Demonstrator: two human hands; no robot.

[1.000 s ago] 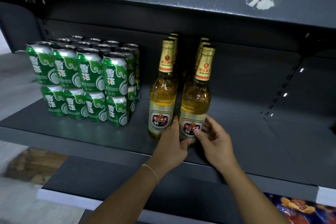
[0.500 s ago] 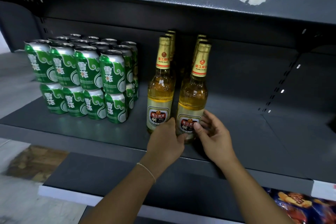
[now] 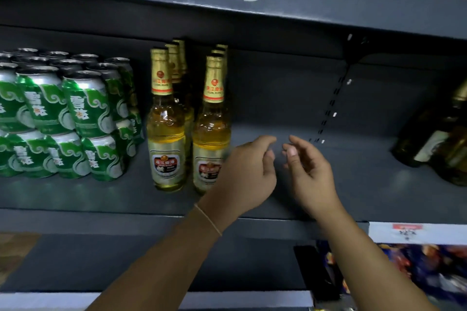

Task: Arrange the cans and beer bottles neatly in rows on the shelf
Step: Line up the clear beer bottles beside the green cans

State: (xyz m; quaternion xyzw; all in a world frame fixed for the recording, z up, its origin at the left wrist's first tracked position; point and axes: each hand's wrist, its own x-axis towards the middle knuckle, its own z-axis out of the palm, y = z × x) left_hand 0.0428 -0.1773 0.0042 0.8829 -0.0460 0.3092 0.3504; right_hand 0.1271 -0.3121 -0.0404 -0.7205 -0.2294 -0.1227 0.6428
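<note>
On the shelf [image 3: 328,184], bottle labels [image 3: 164,163] perhaps read "Pearl River".

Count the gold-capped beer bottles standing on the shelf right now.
6 visible: two rows of three. Left row front bottle, with two necks behind it. Right row front bottle, with two caps behind. More may be hidden further back.

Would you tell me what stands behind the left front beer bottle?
Behind the left front beer bottle, two more gold-foil necks show; their bodies and labels are mostly hidden.
</note>
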